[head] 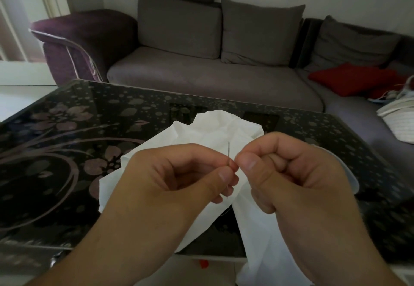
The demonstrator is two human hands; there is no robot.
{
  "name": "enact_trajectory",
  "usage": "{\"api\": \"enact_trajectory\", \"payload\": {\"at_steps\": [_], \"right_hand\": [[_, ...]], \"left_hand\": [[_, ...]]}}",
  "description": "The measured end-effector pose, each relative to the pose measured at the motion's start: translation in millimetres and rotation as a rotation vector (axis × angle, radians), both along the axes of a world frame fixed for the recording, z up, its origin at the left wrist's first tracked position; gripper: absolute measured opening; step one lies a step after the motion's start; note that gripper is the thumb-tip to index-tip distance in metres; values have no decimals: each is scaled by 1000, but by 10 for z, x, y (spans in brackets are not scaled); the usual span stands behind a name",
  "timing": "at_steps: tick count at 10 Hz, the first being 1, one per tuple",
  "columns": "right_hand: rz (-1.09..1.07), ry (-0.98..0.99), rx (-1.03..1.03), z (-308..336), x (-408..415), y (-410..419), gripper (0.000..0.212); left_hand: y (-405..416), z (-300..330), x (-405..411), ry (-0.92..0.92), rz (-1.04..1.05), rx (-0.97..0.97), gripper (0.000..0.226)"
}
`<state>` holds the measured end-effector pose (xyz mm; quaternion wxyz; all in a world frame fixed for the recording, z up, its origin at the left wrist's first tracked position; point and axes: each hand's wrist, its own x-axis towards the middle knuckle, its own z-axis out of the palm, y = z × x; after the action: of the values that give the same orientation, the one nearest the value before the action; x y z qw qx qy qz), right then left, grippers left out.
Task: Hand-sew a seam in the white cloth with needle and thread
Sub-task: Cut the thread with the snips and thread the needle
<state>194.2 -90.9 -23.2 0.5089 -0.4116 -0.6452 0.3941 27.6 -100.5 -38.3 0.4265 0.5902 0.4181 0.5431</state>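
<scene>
The white cloth (215, 129) lies crumpled on the dark glass table (67, 151) and hangs over its near edge under my hands. My left hand (179, 169) pinches a thin steel needle (228, 153) upright between thumb and forefinger, its upper end sticking up above the fingers and its lower end showing below them. My right hand (286, 169) is curled shut right beside it, thumb and forefinger pinched close to the needle. A faint thread seems to run from that pinch, too thin to be sure. Both hands hover above the cloth.
The table has a floral pattern and fills the foreground. Behind it stands a grey sofa (201, 79) with a purple armrest (85, 39). A red cushion (349, 77) and a white basket (401, 120) sit on the right part of the sofa.
</scene>
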Motion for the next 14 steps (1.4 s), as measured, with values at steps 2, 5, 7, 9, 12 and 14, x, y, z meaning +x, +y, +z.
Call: {"api": "enact_trajectory", "payload": {"at_steps": [2,5,7,9,12,14], "right_hand": [[-74,-34,73,45,-33,-76,10],[-128,-81,129,51,-22,-78,5],[-152,-99,187,2,6,-64,9],[-134,-111,47,3,16,-12,17],[459,247,-692,136,118,292,66],[130,-45,-302,-31,121,104,11]], "left_hand": [[-24,-4,30,18,22,46,19],[-32,-14,45,49,78,66,19],[-36,-25,50,114,102,83,20],[-33,-54,48,117,102,61,17],[-11,-45,40,8,120,11,16],[6,-20,38,-57,68,-41,22]]}}
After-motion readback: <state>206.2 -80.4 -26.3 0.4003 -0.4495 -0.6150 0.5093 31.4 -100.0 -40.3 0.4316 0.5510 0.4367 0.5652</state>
